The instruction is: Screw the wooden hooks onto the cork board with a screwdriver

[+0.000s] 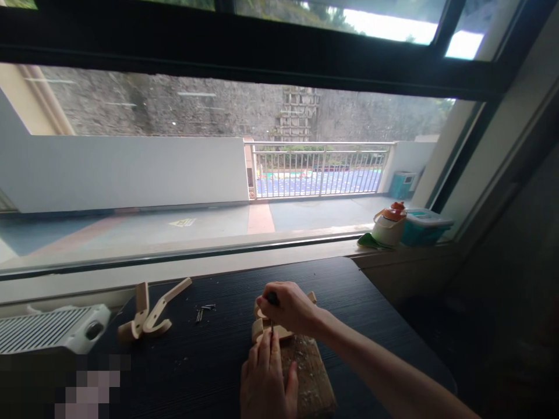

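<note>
My right hand (292,306) is closed round the dark handle of a screwdriver (272,317), whose thin shaft points straight down onto a pale wooden piece (261,333). That piece rests on a worn wooden board (311,372) on the black table (205,361). My left hand (265,381) lies on the near end of the wooden piece and board, fingers together, pressing it down. Two more curved wooden pieces (151,317) lie to the left, and several small screws (204,311) lie between them and my hands.
A white ribbed appliance (52,329) stands at the table's left edge. On the window sill (262,256) at the right are a white pot with an orange lid (388,224) and a teal box (423,227). Wood shavings are scattered over the board and table.
</note>
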The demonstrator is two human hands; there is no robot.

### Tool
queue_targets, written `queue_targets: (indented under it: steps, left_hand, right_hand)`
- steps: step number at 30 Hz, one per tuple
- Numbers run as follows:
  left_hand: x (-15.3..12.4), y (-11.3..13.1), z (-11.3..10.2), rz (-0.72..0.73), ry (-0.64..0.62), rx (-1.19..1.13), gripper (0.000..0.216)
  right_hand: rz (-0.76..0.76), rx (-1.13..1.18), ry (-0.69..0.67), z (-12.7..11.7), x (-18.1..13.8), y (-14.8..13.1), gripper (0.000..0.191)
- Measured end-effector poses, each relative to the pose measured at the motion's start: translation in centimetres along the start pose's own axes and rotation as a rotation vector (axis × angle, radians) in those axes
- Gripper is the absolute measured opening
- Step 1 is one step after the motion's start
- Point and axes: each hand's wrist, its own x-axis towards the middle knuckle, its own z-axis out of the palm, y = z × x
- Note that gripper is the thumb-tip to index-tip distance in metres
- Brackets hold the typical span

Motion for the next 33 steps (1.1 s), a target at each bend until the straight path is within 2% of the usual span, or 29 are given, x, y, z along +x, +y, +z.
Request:
queue_targets:
  steps: [4,12,15,18,22,25,28,30,33]
  left_hand:
    - [0.0,-0.1,-0.2,0.002,-0.027,-0.010,0.046]
    - [0.2,0.2,-0.6,-0.038,-0.014,-0.030,0.044]
    - [0.2,0.2,-0.6,-0.035,-0.025,-0.041,0.045]
    - [0.2,0.2,-0.6,-0.043,-0.032,-0.043,0.044]
    - [0.1,0.2,-0.7,-0.044,-0.038,-0.045,0.043]
    - [0.1,0.1,-0.7,-0.035,-0.046,-0.034,0.043]
    - [0.0,0.0,-0.4,0.003,-0.035,0.010,0.041]
    - [0.0,-0.2,-0.2,0.034,-0.019,0.047,0.041]
    - [0.0,-0.4,0.1,0.069,0.006,0.076,0.043]
  right_hand:
    - [0.025,-0.011,-0.088,-0.4,0.5,-0.1,0.026]
    - [0.022,-0.022,-0.508,-3.0,2.3,-0.5,0.026]
    - [0.009,-0.052,-0.607,-3.4,2.8,-1.1,0.025]
    - [0.019,-0.095,-0.598,-4.0,3.1,-1.3,0.026]
    - [0.095,-0.183,-0.414,-5.9,3.2,0.0,0.036]
    - [0.162,-0.258,-0.313,-6.9,2.7,2.2,0.029]
    - [0.247,-0.297,-0.312,-6.9,1.3,4.6,0.023]
    - [0.320,-0.293,-0.336,-6.5,0.3,6.0,0.027]
    - [0.378,-0.209,-0.401,-5.9,-0.6,7.3,0.027]
